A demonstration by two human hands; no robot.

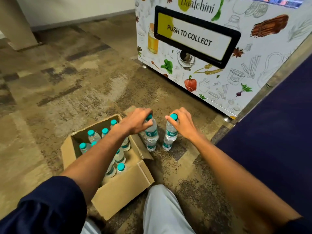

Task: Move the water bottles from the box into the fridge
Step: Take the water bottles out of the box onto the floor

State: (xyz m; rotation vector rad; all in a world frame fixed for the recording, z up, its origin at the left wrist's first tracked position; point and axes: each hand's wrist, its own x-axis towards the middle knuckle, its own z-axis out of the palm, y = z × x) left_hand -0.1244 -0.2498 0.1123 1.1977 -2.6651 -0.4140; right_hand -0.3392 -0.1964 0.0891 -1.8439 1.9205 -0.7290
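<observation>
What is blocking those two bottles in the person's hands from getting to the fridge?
No fridge shows in this view, so the path cannot be judged. The left hand and right hand each grip a bottle top beside the box; only a vending machine stands ahead.

Clear glossy plastic bottles [151, 132]; matt cardboard box [121, 188]; rough carpet [84, 85].

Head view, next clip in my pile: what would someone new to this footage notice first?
Both hands, mid-frame, each grip a teal-capped water bottle by its top: the left hand on one bottle, the right hand on another, with what looks like a second bottle below each. To their left an open cardboard box on the carpet holds more bottles. Behind stands a white illustrated machine with a "PUSH TO COLLECT" flap.
</observation>
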